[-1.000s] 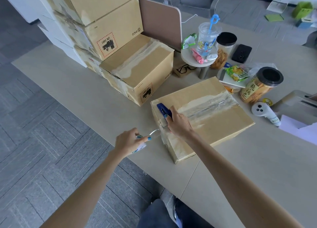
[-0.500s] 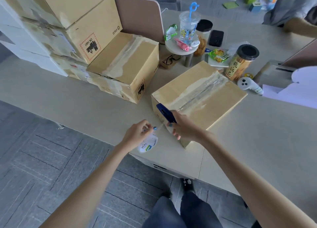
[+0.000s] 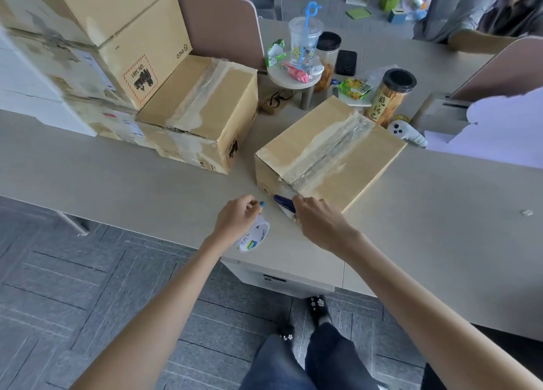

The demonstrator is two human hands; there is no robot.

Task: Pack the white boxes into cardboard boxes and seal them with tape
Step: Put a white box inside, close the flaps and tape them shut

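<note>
We see the left hand (image 3: 238, 218) over the front edge of the desk (image 3: 117, 184), fingers curled round a roll of clear tape (image 3: 255, 238). The core of the roll carries a white label with a small blue and green logo, but its writing is too small to read. The right hand (image 3: 318, 219) is closed round a blue cutter (image 3: 283, 202), whose tip lies against the near end of the cardboard box (image 3: 352, 166), just under the top seam.

This box sits at an angle near the front edge of the desk. Its flaps are closed, and a strip of clear tape runs the length of the top and folds down over the near end.

Towards the left rear of the desk we see a second taped box (image 3: 205, 102). The stacked box (image 3: 141, 78) beside it has "PICO" printed on its side and a red hatched label reading "UN 3481". White boxes (image 3: 26, 78) stand at the left edge behind that stack.

At the back edge we see a black-lidded jar (image 3: 390, 96) with Chinese characters down its label, touching the far corner of the angled box. A white controller (image 3: 407, 132) lies just beside it, and the word on its handle is too small to read. A printed plastic cup (image 3: 304, 43) stands on a small round stand.
</note>
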